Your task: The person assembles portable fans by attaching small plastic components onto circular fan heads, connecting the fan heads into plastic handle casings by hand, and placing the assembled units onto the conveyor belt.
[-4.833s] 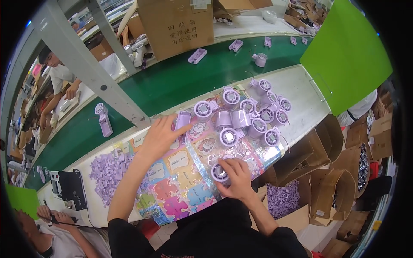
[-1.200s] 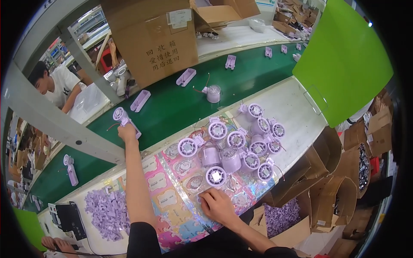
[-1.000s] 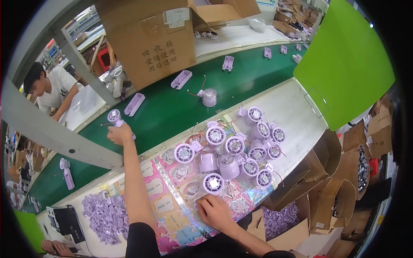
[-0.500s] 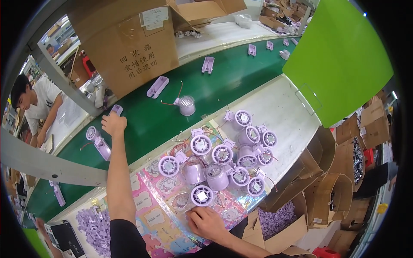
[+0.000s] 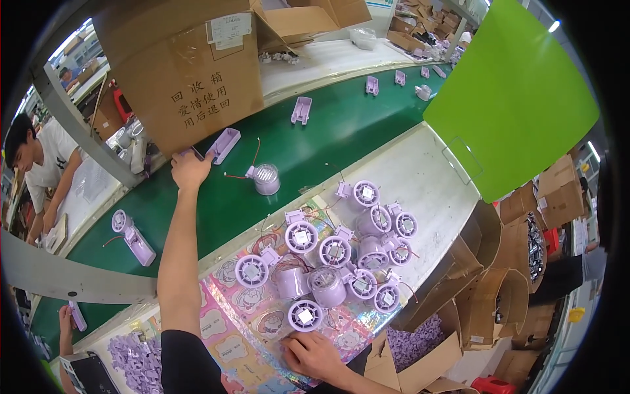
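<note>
Over the green belt, my left hand point(image 5: 190, 169) is closed on a pale purple plastic casing, mostly hidden by the fingers. Its fingertips reach the near end of another long purple casing point(image 5: 226, 144). Just right of that, a round purple fan unit with a clear ring point(image 5: 267, 178) and thin red wires lies on the belt. My right hand point(image 5: 308, 354) rests on the colourful mat point(image 5: 230, 348) with fingers curled in, and nothing shows in it. Close above its knuckles sits a purple fan head point(image 5: 305, 316), one of several clustered on the mat and white tabletop.
A large cardboard box point(image 5: 190, 79) stands beyond the belt point(image 5: 315, 144). An assembled handheld fan point(image 5: 134, 240) lies on the belt at left. Small purple parts point(image 5: 134, 361) are heaped at lower left, near another person's hand point(image 5: 65, 322). A green panel point(image 5: 512, 105) rises at right above cardboard boxes.
My left hand has carried the casing right and away from me along the belt, up to the other casing. The view has shifted slightly. My right hand stays put.
</note>
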Available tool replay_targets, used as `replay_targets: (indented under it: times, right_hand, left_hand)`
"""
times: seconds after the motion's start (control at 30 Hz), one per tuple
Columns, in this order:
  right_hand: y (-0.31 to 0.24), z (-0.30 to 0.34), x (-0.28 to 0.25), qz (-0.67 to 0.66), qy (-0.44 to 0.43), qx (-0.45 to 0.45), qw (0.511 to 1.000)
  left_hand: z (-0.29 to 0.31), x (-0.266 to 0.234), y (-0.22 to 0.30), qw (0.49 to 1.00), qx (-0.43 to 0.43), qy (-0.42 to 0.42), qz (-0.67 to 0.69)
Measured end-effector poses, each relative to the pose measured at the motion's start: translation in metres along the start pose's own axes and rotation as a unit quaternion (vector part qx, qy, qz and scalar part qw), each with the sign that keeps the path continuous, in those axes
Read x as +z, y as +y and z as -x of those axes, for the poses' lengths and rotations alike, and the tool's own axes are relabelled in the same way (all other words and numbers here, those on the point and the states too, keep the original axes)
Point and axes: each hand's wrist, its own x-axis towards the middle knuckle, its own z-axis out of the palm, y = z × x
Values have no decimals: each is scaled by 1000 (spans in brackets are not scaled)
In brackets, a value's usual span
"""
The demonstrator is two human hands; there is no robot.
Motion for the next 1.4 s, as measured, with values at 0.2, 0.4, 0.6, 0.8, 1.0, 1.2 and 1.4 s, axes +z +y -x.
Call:
replay_targets:
  times: [0.2, 0.4, 0.6, 0.8, 1.0, 1.2, 1.4]
  right_hand:
    - [-1, -1, -1, 16, 4, 5, 1000]
    - [-5, 0, 0, 9, 5, 6, 1000]
    - [-3, 4, 3, 5, 15, 10, 1000]
    - [0, 3, 7, 1, 39, -3, 999]
    - [0, 5, 9, 19, 55, 1, 998]
    - [-3, 7, 9, 22, 44, 5, 999]
    - [-4, 8, 5, 23, 47, 11, 999]
  left_hand:
    - [4, -2, 5, 1000, 9, -15, 14]
    - [9, -9, -9, 997, 31, -59, 34]
    - [40, -34, -17, 992, 43, -104, 49]
    - [92, -67, -28, 991, 24, -100, 82]
    - [112, -84, -32, 996, 23, 23, 80]
    - [64, -49, -50, 990, 86, 39, 104]
    - [67, -39, -36, 986, 112, -83, 92]
